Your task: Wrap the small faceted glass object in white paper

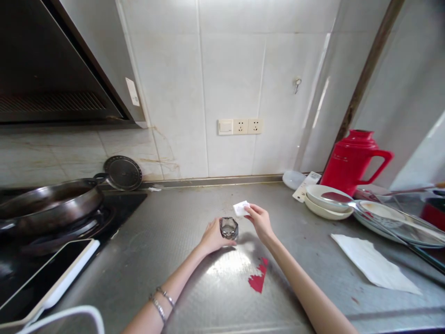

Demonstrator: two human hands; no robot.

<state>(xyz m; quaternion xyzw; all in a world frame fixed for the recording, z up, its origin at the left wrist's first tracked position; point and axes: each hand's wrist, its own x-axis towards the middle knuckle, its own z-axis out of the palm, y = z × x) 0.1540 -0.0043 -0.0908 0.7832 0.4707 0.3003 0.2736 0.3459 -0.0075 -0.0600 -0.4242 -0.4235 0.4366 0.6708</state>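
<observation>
My left hand (212, 237) is wrapped round a small dark glass cup (229, 228) with a faceted rim, near the middle of the metal counter. Its opening faces up toward me. Between the thumb and fingers of my right hand (259, 220) is a small folded white tissue (240, 208), held just above and to the right of the cup, apart from it. A torn piece of red paper (258, 277) lies on the counter between my forearms.
To the left, a steel pan (52, 204) sits on the black stove, with a phone (48, 278) and white cable in front. A red thermos (351, 162), stacked bowls (327, 212) and plates stand at the right. A white paper sheet (375, 262) lies before them.
</observation>
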